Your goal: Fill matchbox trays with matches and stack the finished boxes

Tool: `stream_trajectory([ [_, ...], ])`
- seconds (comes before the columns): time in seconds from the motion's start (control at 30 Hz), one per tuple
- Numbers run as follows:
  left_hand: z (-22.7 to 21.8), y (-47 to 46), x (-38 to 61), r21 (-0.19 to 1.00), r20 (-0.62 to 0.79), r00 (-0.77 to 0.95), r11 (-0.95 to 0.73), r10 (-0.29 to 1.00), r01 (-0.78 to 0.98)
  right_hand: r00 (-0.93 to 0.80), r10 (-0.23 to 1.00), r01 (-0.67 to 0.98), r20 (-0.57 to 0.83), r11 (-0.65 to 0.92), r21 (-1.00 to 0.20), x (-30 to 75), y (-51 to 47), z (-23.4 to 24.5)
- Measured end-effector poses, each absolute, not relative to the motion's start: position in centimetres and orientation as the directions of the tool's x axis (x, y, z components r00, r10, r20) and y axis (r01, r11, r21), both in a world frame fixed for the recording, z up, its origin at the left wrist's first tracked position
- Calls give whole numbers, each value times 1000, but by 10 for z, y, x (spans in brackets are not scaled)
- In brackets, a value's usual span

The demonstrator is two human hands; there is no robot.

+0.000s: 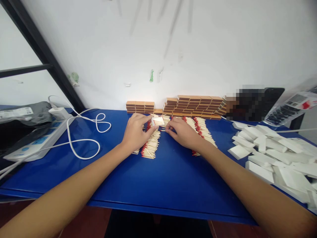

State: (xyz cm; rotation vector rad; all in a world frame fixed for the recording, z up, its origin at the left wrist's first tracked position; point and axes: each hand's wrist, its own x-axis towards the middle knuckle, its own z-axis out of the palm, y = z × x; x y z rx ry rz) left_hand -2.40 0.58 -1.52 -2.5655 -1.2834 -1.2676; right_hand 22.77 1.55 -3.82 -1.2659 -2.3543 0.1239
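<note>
Both forearms reach over the blue table (158,185) toward the wall. The left hand (135,132) pinches a small white tray (158,121) at its left side. The right hand (183,133) is just beside it, fingers bent down onto the loose matches (151,145); if it grips any, I cannot tell. The tray sits between both hands, above the matches. I judge the work about half done: brown boxes (195,107) stand stacked at the wall, while many white trays (272,152) wait on the right.

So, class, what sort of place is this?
Likely a matchbox-packing workbench: rows of red-tipped wooden matches, stacked brown cardboard matchboxes by the wall, a heap of white paper box trays on the blue tabletop.
</note>
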Motion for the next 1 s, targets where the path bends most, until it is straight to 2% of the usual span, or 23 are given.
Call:
stream_trajectory([
  [0.3,-15,6,-25,328,653,338,-655,678,681,-461,821,777,338,557,-292,237,14,-28],
  [0.53,-13,4,-25,331,637,348,-652,687,682,-228,819,807,526,461,-368,237,1,1],
  [0.63,-14,2,-23,332,639,377,-682,670,652,-284,788,749,546,538,-387,225,-6,0],
  [0.77,-17,1,-22,342,627,407,-704,664,622,-359,751,719,555,601,-349,212,-12,-6],
  [1.0,-14,5,-25,355,625,338,-643,703,679,-273,773,739,572,549,-390,220,-5,-10],
])
